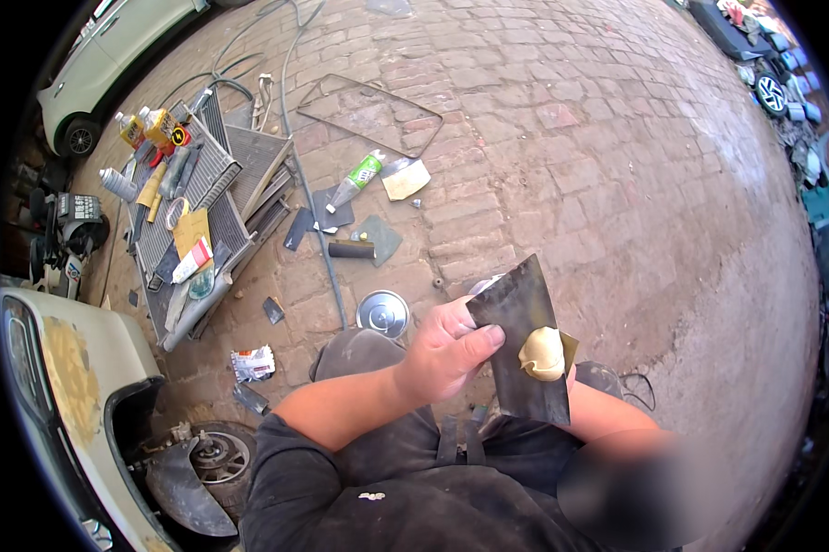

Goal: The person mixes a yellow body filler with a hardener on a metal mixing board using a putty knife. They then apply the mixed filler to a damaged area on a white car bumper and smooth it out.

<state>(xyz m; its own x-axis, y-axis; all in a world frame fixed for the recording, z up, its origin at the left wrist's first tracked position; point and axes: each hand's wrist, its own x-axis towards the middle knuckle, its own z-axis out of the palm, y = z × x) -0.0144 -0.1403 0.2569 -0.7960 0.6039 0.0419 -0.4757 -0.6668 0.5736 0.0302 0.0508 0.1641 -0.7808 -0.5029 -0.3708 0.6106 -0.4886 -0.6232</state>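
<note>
My left hand (pixel 449 354) grips a dark, flat, rectangular plate (pixel 517 308) in front of my lap, its thumb pressed on the upper face. A smooth lump of beige putty (pixel 543 354) sits toward the plate's right edge. From behind that edge pokes a thin olive-coloured corner (pixel 571 348) of another flat piece. Only a sliver of my right hand (pixel 571 375) shows beside the plate; its fingers are hidden behind it, so what it holds cannot be made out. A round silvery tin lid (pixel 383 314) lies on the ground next to my left knee.
Stacked radiators (pixel 240 170) at the left carry bottles, a tube and papers. A plastic bottle (pixel 357 179), a black roller-like piece (pixel 351 249) and dark sheets lie on the brick paving. A hose (pixel 313 221) runs past them. A car body (pixel 74 368) with an exposed wheel stands at lower left.
</note>
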